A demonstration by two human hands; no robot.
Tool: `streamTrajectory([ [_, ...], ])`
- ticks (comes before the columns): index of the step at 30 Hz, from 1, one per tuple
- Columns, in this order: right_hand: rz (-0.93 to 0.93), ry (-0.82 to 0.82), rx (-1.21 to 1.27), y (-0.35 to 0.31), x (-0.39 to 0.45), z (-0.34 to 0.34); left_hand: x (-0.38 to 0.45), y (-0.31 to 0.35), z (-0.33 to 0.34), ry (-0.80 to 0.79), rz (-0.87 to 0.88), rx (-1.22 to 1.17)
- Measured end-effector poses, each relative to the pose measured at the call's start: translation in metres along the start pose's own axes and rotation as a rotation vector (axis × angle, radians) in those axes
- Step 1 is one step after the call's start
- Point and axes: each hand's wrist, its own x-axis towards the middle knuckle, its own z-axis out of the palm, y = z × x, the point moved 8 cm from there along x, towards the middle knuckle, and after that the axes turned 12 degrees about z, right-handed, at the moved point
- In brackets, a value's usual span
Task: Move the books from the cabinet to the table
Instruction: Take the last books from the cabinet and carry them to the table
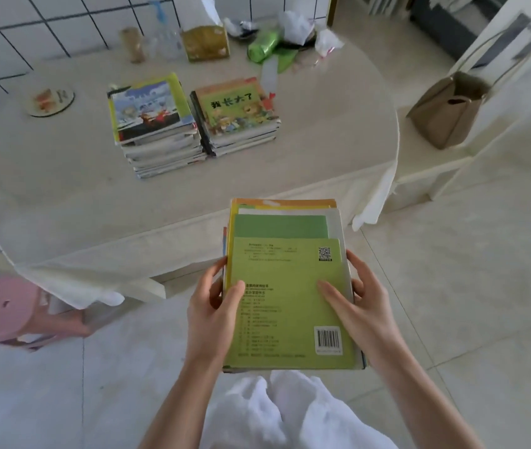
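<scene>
Head view: person stands just short of the table's [63, 189] near edge, carrying a book stack [290, 286] flat at waist height, out over the floor and not yet over the tabletop.

Left hand [212, 306] clamps the stack's left edge, thumb on the green top cover, fingers curled round the side. Right hand [361, 306] mirrors it on the right edge, thumb laid flat on the cover, fingers wrapped round the side. Likely reason for the two-sided grip: books are different sizes and stepped, so squeezing both edges stops them sliding apart.

Two piles [192, 124] already sit side by side mid-table, touching, spines roughly aligned. Probably kept tight to leave the near edge free for this load.

Clutter [205, 43] (box, bags, bottles) is pushed to the far edge, well apart from the piles. Pink stool [8, 309] by the near left corner, bag [445, 108] past the right edge.

Cabinet not identifiable here.
</scene>
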Motion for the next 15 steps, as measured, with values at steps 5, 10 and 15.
streamTrajectory([
  [5, -0.027, -0.068, -0.029, -0.053, 0.060, 0.013, 0.057, 0.014, 0.014, 0.071, -0.002, -0.017],
  [10, 0.007, -0.139, -0.023, -0.088, 0.115, 0.033, 0.120, 0.020, 0.017, 0.076, -0.011, -0.064],
  [15, 0.007, -0.138, -0.052, -0.126, 0.180, 0.062, 0.198, 0.021, 0.017, 0.055, 0.008, -0.099],
])
